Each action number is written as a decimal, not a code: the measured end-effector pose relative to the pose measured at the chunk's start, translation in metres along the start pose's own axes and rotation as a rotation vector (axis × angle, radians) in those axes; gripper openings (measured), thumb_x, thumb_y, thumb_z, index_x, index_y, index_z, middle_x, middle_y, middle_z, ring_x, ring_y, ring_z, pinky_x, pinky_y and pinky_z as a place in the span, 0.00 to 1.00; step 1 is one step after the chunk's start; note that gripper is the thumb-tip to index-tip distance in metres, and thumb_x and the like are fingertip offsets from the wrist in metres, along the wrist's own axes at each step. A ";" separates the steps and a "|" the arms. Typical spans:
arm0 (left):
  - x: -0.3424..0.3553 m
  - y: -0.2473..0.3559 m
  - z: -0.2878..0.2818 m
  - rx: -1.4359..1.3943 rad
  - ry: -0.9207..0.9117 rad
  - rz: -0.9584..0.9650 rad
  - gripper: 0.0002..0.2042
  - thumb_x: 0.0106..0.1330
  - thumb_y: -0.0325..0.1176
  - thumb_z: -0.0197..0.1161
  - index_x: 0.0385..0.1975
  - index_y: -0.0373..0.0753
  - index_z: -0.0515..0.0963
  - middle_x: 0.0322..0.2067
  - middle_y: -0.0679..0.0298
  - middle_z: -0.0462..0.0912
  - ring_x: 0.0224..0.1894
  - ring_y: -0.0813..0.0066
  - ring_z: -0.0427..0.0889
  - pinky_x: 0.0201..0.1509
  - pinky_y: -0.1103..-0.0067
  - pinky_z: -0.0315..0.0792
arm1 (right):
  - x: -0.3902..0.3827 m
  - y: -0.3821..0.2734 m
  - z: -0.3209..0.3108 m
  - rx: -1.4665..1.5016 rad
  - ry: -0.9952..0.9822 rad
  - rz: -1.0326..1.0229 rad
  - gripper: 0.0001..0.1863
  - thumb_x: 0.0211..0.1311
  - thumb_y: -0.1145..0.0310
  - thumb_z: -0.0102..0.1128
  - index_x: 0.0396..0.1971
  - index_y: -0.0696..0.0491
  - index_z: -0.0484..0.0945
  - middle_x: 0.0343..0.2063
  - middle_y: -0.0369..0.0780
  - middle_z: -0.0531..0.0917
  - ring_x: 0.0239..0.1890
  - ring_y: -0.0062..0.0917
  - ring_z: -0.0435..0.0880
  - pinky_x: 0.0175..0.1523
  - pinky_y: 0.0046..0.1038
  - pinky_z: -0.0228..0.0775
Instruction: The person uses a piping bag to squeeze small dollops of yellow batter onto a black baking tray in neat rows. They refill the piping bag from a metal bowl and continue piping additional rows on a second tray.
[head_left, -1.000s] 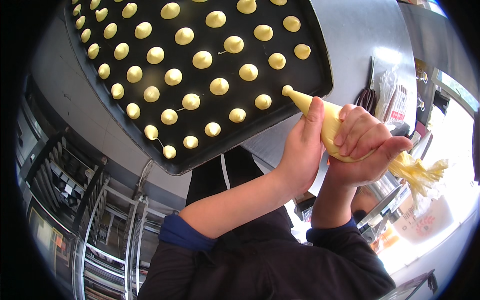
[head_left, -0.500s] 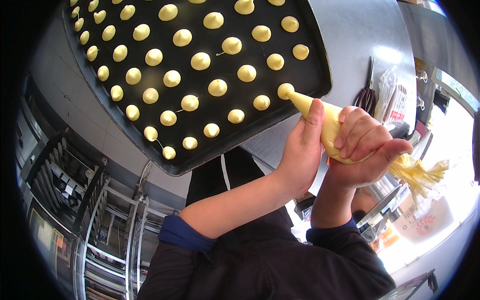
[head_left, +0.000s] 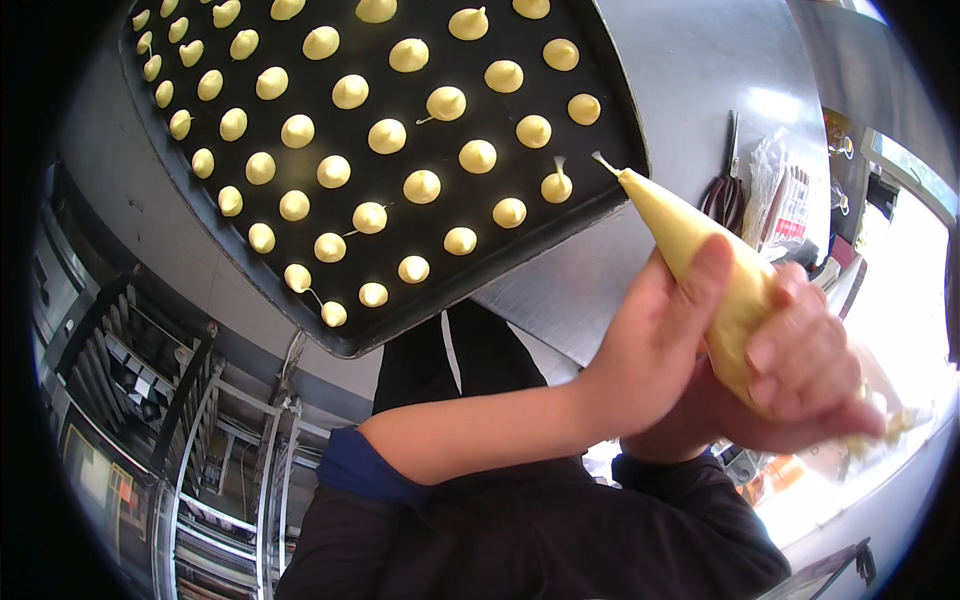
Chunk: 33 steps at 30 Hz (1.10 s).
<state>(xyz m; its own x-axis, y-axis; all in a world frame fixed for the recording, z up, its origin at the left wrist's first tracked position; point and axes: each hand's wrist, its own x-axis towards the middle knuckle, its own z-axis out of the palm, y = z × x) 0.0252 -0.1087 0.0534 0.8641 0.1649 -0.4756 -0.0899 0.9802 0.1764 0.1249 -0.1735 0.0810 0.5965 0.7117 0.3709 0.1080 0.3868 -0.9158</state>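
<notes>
My left hand (head_left: 650, 345) is wrapped round the front part of a clear piping bag (head_left: 690, 225) filled with pale yellow batter, its thumb lying along the top. My right hand (head_left: 800, 365) grips the fuller back part, slightly blurred; the twisted end trails behind it. A short strand of batter hangs off the bag's narrow tip, just above the right edge of a dark baking tray (head_left: 450, 215). Rows of small peaked batter mounds cover the tray. The nearest mound (head_left: 556, 187) has a tall thin tail standing up from it.
The tray lies on a steel worktable (head_left: 690, 60), its near corner sticking out past the table edge. Dark-handled scissors (head_left: 728, 195) and a plastic packet (head_left: 785, 200) lie to the right. A metal rack (head_left: 265, 480) stands on the lower left.
Both hands have drawn the piping bag right and back, lifting its tip off the last mound. That mound now carries a pulled-up tail. The tray has shifted slightly in view.
</notes>
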 end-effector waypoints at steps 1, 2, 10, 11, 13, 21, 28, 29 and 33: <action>0.011 -0.002 -0.007 -0.027 0.018 -0.043 0.25 0.89 0.57 0.42 0.58 0.39 0.74 0.48 0.66 0.80 0.52 0.82 0.78 0.60 0.79 0.71 | 0.001 0.005 -0.003 -0.028 0.026 0.057 0.42 0.87 0.37 0.22 0.21 0.48 0.76 0.23 0.38 0.84 0.31 0.32 0.87 0.68 0.46 0.70; 0.020 -0.006 -0.012 -0.059 0.055 -0.092 0.25 0.88 0.57 0.42 0.55 0.40 0.74 0.46 0.67 0.80 0.51 0.83 0.77 0.59 0.79 0.71 | 0.001 0.016 -0.008 -0.043 0.052 0.063 0.43 0.87 0.36 0.22 0.21 0.48 0.76 0.20 0.37 0.82 0.26 0.31 0.85 0.62 0.45 0.75; 0.057 -0.032 -0.039 -0.253 0.049 -0.056 0.26 0.88 0.58 0.41 0.56 0.40 0.74 0.49 0.67 0.79 0.55 0.80 0.77 0.66 0.75 0.70 | -0.016 0.069 -0.029 -0.089 0.225 0.102 0.42 0.87 0.36 0.25 0.14 0.47 0.69 0.14 0.35 0.76 0.16 0.23 0.74 0.37 0.29 0.70; 0.057 -0.033 -0.040 -0.250 0.049 -0.059 0.26 0.88 0.58 0.41 0.56 0.40 0.74 0.49 0.67 0.78 0.55 0.80 0.77 0.66 0.75 0.70 | -0.016 0.070 -0.028 -0.098 0.237 0.107 0.42 0.87 0.37 0.26 0.14 0.47 0.68 0.12 0.34 0.73 0.14 0.22 0.70 0.33 0.27 0.65; 0.058 -0.034 -0.042 -0.261 0.032 -0.054 0.26 0.88 0.58 0.40 0.57 0.40 0.74 0.50 0.67 0.78 0.56 0.80 0.77 0.67 0.75 0.70 | -0.014 0.069 -0.024 -0.116 0.242 0.107 0.41 0.87 0.37 0.26 0.14 0.47 0.67 0.12 0.34 0.72 0.14 0.21 0.69 0.31 0.26 0.63; 0.056 -0.034 -0.040 -0.243 0.041 -0.077 0.26 0.88 0.58 0.41 0.56 0.40 0.74 0.49 0.67 0.78 0.56 0.80 0.77 0.66 0.75 0.71 | -0.009 0.064 -0.016 -0.188 0.264 0.110 0.40 0.88 0.38 0.27 0.15 0.47 0.67 0.12 0.32 0.70 0.13 0.19 0.67 0.26 0.23 0.59; 0.055 -0.034 -0.039 -0.239 0.027 -0.065 0.27 0.88 0.59 0.41 0.57 0.39 0.74 0.50 0.66 0.78 0.57 0.79 0.77 0.67 0.75 0.70 | -0.011 0.063 -0.020 -0.137 0.254 0.112 0.41 0.87 0.36 0.27 0.15 0.47 0.68 0.12 0.33 0.70 0.14 0.20 0.67 0.27 0.24 0.59; 0.055 -0.034 -0.040 -0.226 0.026 -0.068 0.27 0.88 0.59 0.41 0.58 0.39 0.74 0.51 0.66 0.79 0.57 0.79 0.77 0.67 0.75 0.70 | -0.011 0.063 -0.020 -0.125 0.258 0.112 0.41 0.87 0.36 0.27 0.16 0.48 0.68 0.12 0.33 0.70 0.14 0.21 0.67 0.28 0.24 0.58; 0.056 -0.026 -0.036 -0.210 0.010 -0.083 0.28 0.88 0.59 0.40 0.61 0.38 0.73 0.56 0.65 0.79 0.61 0.79 0.76 0.68 0.74 0.70 | -0.008 0.060 -0.015 -0.122 0.296 0.090 0.44 0.85 0.34 0.22 0.18 0.50 0.72 0.16 0.37 0.77 0.20 0.26 0.77 0.41 0.31 0.72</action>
<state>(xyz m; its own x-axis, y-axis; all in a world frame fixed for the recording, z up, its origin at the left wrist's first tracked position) 0.0583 -0.1208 -0.0088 0.8678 0.0830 -0.4900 -0.1208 0.9916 -0.0459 0.1383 -0.1650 0.0206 0.8111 0.5318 0.2435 0.1282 0.2446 -0.9611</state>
